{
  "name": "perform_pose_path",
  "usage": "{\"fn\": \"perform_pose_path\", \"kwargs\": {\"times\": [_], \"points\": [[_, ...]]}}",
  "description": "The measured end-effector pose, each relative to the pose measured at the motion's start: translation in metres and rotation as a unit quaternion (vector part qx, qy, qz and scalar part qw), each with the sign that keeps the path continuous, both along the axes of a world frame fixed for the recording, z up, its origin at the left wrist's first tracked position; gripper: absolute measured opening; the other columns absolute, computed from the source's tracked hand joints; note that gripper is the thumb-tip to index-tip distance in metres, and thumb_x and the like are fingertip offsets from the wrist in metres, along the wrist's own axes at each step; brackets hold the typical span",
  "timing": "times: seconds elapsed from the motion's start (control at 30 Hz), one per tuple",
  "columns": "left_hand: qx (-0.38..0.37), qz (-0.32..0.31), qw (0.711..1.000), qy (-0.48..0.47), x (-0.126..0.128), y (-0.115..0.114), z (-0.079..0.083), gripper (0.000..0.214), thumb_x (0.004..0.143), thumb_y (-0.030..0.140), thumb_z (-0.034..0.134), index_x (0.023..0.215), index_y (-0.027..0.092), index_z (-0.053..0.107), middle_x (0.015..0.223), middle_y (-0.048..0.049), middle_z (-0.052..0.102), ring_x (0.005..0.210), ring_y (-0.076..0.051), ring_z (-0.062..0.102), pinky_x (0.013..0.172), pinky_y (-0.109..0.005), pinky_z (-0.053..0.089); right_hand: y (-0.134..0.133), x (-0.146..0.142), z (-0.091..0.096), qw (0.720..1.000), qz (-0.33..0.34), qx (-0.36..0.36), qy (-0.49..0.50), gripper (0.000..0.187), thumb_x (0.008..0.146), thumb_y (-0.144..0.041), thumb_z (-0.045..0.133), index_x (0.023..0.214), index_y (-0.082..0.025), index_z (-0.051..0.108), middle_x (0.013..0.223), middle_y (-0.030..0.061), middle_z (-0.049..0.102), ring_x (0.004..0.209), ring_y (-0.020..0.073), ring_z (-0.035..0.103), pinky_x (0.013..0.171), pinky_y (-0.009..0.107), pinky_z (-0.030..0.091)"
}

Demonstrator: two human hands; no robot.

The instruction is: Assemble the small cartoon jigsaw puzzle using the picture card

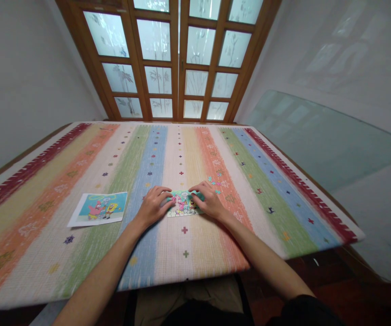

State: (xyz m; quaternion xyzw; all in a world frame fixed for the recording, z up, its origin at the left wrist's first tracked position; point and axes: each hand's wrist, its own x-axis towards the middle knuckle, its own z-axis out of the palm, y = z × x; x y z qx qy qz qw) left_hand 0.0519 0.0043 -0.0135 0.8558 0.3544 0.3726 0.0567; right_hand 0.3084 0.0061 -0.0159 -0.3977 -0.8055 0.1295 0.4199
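Note:
A small jigsaw puzzle (182,206) lies flat on the cloth, with cartoon figures in pink, yellow and teal on its joined pieces. My left hand (154,204) rests at its left edge, fingers curved and apart, thumb touching the border. At the right edge, my right hand (209,199) is open too, with its thumb over the picture and the fingers along the top corner. Both hands cover parts of the puzzle's sides. Several loose puzzle pieces (212,181), teal and pink, lie just beyond my right hand.
A printed picture sheet (100,209) with similar cartoon figures lies left of my left hand. The striped tablecloth (134,262) covers the table. Wooden doors with frosted panes (157,80) stand behind it, and a glass panel (317,131) leans by the right wall.

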Motion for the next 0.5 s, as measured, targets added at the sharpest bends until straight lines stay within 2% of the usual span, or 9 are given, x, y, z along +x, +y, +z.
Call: {"fn": "perform_pose_path", "kwargs": {"times": [0.5], "points": [[0.011, 0.019, 1.000, 0.002, 0.0006, 0.0028, -0.0063, 0.013, 0.096, 0.034, 0.066, 0.094, 0.021, 0.067, 0.104, -0.0077, 0.069, 0.099, -0.025, 0.064, 0.087, -0.041, 0.052, -0.0007, 0.0003, -0.0071, 1.000, 0.021, -0.011, 0.011, 0.015, 0.088, -0.011, 0.061, 0.094, -0.021, 0.070, 0.085, 0.0053, 0.069, 0.086, 0.0217, 0.059, 0.079, 0.036, 0.050]]}}
